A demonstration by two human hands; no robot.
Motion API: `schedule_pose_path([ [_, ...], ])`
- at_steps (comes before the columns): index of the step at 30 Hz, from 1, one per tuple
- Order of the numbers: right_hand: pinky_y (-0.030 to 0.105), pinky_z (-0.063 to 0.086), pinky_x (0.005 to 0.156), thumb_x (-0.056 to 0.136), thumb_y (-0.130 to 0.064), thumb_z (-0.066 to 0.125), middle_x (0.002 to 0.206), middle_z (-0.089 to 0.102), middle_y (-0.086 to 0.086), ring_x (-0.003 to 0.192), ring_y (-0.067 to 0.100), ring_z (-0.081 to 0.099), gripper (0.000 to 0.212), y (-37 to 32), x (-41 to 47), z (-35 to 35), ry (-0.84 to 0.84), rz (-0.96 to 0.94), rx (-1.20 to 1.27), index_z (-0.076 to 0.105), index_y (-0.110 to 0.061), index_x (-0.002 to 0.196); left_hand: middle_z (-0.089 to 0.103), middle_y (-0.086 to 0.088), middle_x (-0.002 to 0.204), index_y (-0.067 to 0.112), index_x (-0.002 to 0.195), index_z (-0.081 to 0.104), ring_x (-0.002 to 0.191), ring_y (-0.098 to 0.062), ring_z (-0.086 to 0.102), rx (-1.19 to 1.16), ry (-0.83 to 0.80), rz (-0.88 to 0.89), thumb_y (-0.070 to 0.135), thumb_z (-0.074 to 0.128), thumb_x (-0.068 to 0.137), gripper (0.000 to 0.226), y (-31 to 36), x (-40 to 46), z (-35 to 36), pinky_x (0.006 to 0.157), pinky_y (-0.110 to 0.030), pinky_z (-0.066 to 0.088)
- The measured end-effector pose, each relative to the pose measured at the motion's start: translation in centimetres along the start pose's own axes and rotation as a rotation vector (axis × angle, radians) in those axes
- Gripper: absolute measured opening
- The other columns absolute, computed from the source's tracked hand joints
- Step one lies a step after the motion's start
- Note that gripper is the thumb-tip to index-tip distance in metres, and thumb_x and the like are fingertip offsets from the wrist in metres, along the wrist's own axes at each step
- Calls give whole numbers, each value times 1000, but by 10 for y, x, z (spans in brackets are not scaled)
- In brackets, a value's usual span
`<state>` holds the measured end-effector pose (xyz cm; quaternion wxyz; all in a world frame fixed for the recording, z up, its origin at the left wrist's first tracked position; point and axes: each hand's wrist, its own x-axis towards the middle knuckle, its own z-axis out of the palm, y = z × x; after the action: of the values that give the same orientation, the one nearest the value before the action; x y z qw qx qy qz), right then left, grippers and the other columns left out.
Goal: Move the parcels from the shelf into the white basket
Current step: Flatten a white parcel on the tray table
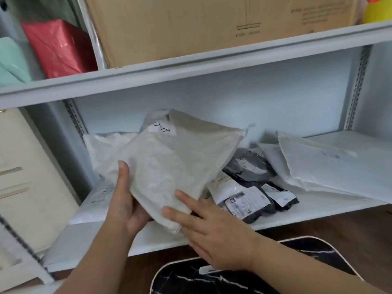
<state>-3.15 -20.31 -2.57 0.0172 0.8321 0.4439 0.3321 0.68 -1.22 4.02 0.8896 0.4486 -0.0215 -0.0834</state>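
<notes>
A large white padded parcel (pixel 176 166) with a small handwritten label is lifted at a tilt above the lower shelf (pixel 318 211). My left hand (pixel 125 200) grips its lower left edge, thumb on top. My right hand (pixel 207 232) lies with straight fingers on the parcel's lower right corner. More parcels lie on the shelf: several dark grey bags with labels (pixel 250 202), white mailers at the right (pixel 331 166) and a white bag behind at the left (pixel 104 147). The white basket is not in view.
A cardboard box (pixel 212 24) stands on the upper shelf, with red (pixel 57 47) and mint (pixel 10 62) bags to its left. A cream box (pixel 25 179) fills the left bay. Below the shelf lies a black marble-patterned object with a white rim (pixel 233 279).
</notes>
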Motion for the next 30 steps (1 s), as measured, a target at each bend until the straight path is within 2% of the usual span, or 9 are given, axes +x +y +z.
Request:
schedule_pose_path([
  [4, 40, 38, 109, 88, -40, 52, 140, 51, -6, 140, 25, 35, 32, -56, -45, 12, -131, -86, 54, 75, -19, 96, 64, -11, 126, 11, 137, 50, 110, -26, 64, -115, 192, 36, 33, 52, 92, 50, -3, -42, -53, 77, -45, 58],
  [6, 30, 51, 93, 93, -41, 49, 106, 69, -7, 113, 15, 60, 38, -86, -67, 14, -86, -15, 213, 75, -21, 72, 62, -15, 127, 10, 137, 49, 110, -29, 64, -100, 281, 9, 16, 45, 97, 40, -17, -69, -80, 75, -48, 58],
  [9, 29, 50, 57, 97, -51, 40, 69, 58, -9, 67, 9, 55, 51, -114, -89, 5, 95, 508, 409, 60, -20, 62, 61, -19, 127, 9, 134, 50, 111, -35, 62, -81, 292, -28, 11, 44, 95, 40, -37, -114, -111, 79, -53, 56],
  [12, 34, 49, 76, 76, -63, 61, 92, 59, -6, 85, 13, 57, 41, -104, -106, -7, 304, 1369, 672, 62, -22, 82, 64, -21, 121, 6, 130, 54, 103, -36, 66, -101, 293, -124, 10, 47, 90, 41, -54, -155, -132, 71, -50, 58],
  [14, 41, 50, 87, 68, -62, 71, 106, 65, 1, 97, 20, 62, 56, -96, -115, -11, 505, 1742, 1190, 62, -21, 106, 63, -23, 121, 6, 129, 54, 102, -38, 66, -90, 305, -203, 7, 47, 90, 40, -71, -174, -140, 71, -51, 58],
  [17, 42, 51, 87, 84, -30, 69, 114, 69, 8, 100, 26, 67, 44, -97, -130, -11, 727, 1806, 1679, 60, -11, 122, 61, -23, 124, 7, 135, 49, 110, -41, 61, -31, 319, -242, 2, 51, 86, 49, -93, -186, -138, 79, -55, 56],
  [22, 42, 51, 81, 90, -20, 64, 108, 69, 8, 98, 27, 65, 27, -103, -151, -16, 696, 1924, 1663, 61, -9, 115, 68, -13, 114, 9, 124, 58, 92, -26, 71, 114, 403, 12, 20, 66, 84, 43, -90, -175, -120, 67, -39, 59],
  [27, 46, 48, 91, 92, -20, 61, 103, 68, 8, 92, 26, 64, 13, -100, -179, -12, 649, 2007, 1532, 63, -9, 100, 51, -6, 67, 10, 75, 48, 56, -20, 48, 460, 729, 25, 24, 64, 91, 27, -95, -158, -117, 51, -29, 42],
  [30, 44, 48, 91, 91, -18, 64, 109, 64, 11, 94, 30, 62, 24, -102, -202, 2, 636, 2182, 1315, 60, -1, 108, 49, -5, 73, 4, 92, 52, 63, -18, 48, 455, 882, -46, 16, 50, 97, 13, -112, -152, -137, 55, -29, 40],
])
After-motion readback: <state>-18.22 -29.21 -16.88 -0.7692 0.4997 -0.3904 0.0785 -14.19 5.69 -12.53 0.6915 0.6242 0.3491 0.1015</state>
